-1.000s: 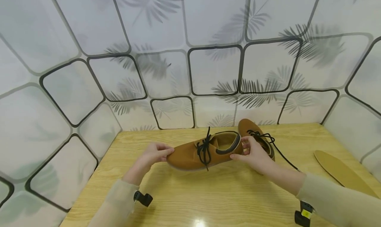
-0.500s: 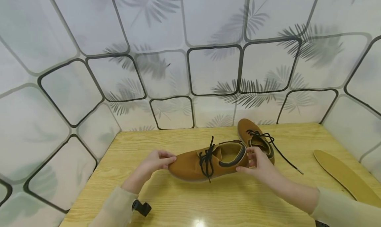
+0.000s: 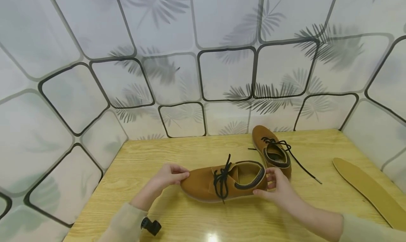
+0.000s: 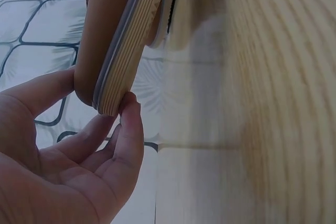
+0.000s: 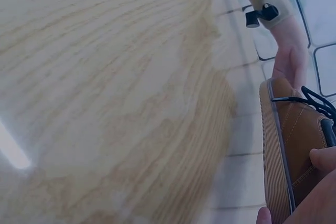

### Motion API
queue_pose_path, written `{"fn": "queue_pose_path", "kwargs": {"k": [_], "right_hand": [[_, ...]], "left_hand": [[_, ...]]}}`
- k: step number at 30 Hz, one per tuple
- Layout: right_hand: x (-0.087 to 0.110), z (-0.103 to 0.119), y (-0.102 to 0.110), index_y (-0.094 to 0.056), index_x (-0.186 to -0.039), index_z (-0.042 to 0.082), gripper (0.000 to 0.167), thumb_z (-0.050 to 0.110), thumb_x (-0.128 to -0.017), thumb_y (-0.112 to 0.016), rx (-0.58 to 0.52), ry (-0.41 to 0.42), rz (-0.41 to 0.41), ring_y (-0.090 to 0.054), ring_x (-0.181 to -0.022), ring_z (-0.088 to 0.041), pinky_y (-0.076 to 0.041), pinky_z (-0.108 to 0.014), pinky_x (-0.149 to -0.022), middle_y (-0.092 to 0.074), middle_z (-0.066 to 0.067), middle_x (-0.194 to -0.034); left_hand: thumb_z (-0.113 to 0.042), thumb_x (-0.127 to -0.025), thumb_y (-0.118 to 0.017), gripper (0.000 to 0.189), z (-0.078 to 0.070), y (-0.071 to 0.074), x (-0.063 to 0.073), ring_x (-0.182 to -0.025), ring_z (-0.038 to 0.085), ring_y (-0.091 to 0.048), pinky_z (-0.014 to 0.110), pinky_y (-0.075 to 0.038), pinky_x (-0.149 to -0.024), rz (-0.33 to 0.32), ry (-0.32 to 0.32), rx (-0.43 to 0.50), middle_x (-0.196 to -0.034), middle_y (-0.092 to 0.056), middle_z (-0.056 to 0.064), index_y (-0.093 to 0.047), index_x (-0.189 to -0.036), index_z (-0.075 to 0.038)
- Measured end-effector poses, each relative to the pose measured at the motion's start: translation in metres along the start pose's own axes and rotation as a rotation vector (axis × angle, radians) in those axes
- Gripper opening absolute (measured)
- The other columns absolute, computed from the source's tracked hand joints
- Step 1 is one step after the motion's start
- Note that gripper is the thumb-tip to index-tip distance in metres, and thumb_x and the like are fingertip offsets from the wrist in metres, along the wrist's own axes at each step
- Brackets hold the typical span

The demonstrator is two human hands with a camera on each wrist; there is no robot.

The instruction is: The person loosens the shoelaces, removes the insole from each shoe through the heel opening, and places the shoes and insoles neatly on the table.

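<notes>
A brown lace-up shoe with black laces is held level, its toe to the left. My left hand pinches the toe; in the left wrist view the fingertips reach under the ribbed sole, which stands a little off the wooden table. At the heel, my right hand grips with thumb and fingers. The right wrist view shows the right thumb against the shoe's side. Behind the right hand, a matching brown shoe rests on the table.
A flat tan insole lies at the right of the wooden table. One long black lace trails from the back shoe towards it. Patterned fabric walls enclose the table at the back and sides.
Both hands have lowered the held shoe towards me and slightly to the right, uncovering more of the shoe behind. The grip at toe and heel stays the same.
</notes>
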State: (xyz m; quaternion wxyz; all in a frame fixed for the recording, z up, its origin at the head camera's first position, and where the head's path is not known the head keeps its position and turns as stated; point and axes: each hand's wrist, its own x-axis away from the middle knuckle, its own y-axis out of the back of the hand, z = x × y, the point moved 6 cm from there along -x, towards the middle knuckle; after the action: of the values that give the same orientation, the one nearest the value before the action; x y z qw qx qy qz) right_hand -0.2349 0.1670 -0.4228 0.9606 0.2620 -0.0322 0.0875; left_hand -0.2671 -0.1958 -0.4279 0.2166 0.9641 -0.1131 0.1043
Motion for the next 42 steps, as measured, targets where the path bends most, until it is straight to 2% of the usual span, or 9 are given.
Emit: {"fn": "queue_pose_path", "kwargs": {"k": [7, 15, 22, 26, 32, 42], "right_hand": [[0.006, -0.013, -0.004, -0.035, -0.146, -0.010, 0.083, 0.013, -0.087, -0.088, -0.026, -0.046, 0.029, -0.057, -0.107, -0.028, -0.054, -0.028, -0.079, -0.052, -0.025, -0.126], [0.010, -0.028, -0.008, -0.035, -0.144, -0.011, 0.083, 0.012, -0.086, -0.090, -0.023, -0.053, 0.041, -0.063, -0.106, -0.027, -0.056, -0.030, -0.080, -0.056, -0.026, -0.123], [0.013, -0.042, -0.008, -0.035, -0.143, -0.011, 0.082, 0.013, -0.087, -0.089, -0.043, -0.100, 0.062, -0.062, -0.106, -0.027, -0.056, -0.031, -0.079, -0.055, -0.028, -0.125], [0.015, -0.047, -0.007, -0.034, -0.144, -0.010, 0.082, 0.016, -0.088, -0.088, -0.029, -0.107, 0.071, -0.061, -0.107, -0.028, -0.055, -0.031, -0.080, -0.054, -0.029, -0.126], [0.016, -0.051, -0.005, -0.035, -0.143, -0.011, 0.081, 0.015, -0.088, -0.088, -0.016, -0.093, 0.070, -0.061, -0.103, -0.024, -0.054, -0.028, -0.075, -0.057, -0.027, -0.124], [0.016, -0.054, -0.005, -0.034, -0.143, -0.012, 0.083, 0.019, -0.089, -0.087, -0.003, -0.073, 0.085, -0.059, -0.104, -0.024, -0.052, -0.029, -0.077, -0.057, -0.027, -0.123]], "left_hand": [[-0.019, -0.101, -0.073, 0.030, 0.007, -0.010, 0.001, -0.088, 0.009, -0.068, 0.030, -0.062, -0.082, 0.016, -0.024, -0.039, -0.113, -0.078, 0.014, -0.075, -0.119, 0.005], [-0.014, -0.100, -0.073, 0.028, 0.010, -0.021, 0.003, -0.088, 0.009, -0.069, 0.031, -0.063, -0.078, 0.046, -0.059, -0.048, -0.112, -0.079, 0.017, -0.074, -0.118, 0.008], [-0.014, -0.101, -0.073, 0.026, 0.015, -0.033, 0.002, -0.091, 0.011, -0.071, 0.028, -0.065, -0.079, 0.043, -0.020, -0.064, -0.115, -0.077, 0.015, -0.075, -0.119, 0.005], [-0.014, -0.100, -0.073, 0.027, 0.015, -0.038, 0.002, -0.089, 0.011, -0.071, 0.029, -0.065, -0.079, 0.049, -0.027, -0.045, -0.114, -0.078, 0.016, -0.074, -0.119, 0.006], [-0.015, -0.100, -0.073, 0.027, 0.015, -0.040, 0.001, -0.086, 0.008, -0.068, 0.025, -0.062, -0.076, 0.057, -0.048, -0.041, -0.111, -0.079, 0.014, -0.075, -0.118, 0.006], [-0.015, -0.102, -0.071, 0.024, 0.016, -0.042, 0.004, -0.089, 0.010, -0.068, 0.026, -0.062, -0.077, 0.050, -0.063, -0.067, -0.111, -0.078, 0.012, -0.074, -0.117, 0.004]]}}
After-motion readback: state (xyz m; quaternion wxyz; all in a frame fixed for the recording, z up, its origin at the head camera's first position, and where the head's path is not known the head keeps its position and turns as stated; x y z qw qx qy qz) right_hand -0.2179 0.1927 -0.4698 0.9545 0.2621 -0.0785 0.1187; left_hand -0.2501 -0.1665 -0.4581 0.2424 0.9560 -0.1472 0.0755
